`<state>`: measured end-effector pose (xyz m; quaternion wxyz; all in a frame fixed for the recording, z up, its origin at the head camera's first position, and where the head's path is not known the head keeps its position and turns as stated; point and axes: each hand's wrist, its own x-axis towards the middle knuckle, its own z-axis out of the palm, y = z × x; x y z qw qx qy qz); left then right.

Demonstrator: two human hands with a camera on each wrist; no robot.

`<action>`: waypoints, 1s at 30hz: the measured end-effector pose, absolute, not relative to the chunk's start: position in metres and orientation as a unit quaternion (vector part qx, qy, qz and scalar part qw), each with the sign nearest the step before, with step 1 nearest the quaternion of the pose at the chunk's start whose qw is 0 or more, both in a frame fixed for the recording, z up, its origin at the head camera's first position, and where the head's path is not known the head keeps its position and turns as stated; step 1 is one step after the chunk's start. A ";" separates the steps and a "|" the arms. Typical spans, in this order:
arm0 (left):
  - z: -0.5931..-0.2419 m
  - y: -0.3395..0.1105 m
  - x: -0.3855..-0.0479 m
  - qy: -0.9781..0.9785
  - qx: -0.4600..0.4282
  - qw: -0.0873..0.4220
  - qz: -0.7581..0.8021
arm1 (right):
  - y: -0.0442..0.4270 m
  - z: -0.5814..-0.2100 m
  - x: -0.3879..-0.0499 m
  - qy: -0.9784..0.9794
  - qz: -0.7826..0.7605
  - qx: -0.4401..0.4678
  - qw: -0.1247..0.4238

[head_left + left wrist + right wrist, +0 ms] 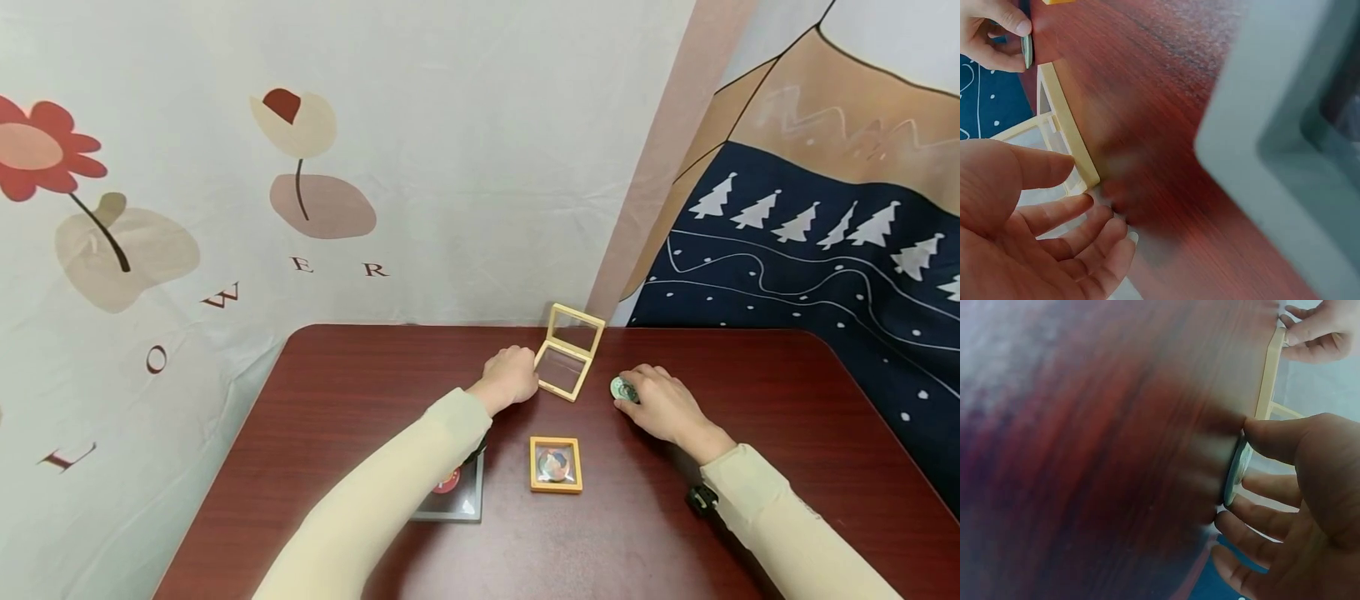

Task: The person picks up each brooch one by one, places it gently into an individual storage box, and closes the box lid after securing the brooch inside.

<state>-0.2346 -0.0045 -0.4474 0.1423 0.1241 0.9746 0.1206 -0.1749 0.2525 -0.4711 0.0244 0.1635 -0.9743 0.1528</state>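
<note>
A cream display frame point(567, 395), hinged like a case, stands unfolded at the back of the table, with clear film in both halves. My left hand point(512, 375) is at its left side; in the left wrist view, thumb and forefinger pinch a corner of the lower half point(1079, 150). To the right of the frame, my right hand point(662, 404) holds a round, flat, green disc point(622, 388) by its edge, low at the tabletop. The right wrist view shows the disc point(1239, 467) edge-on between thumb and fingers.
Nearer the front lies a closed yellow frame point(556, 488) with a round multicoloured piece inside. A larger grey frame point(472, 508) with a red round piece is partly hidden under my left forearm. A printed cloth hangs behind the dark red table point(360, 392).
</note>
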 end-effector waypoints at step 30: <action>-0.450 -0.005 -0.236 0.973 0.123 0.137 0.140 | 0.255 -0.461 -0.174 -0.976 0.161 0.142 0.033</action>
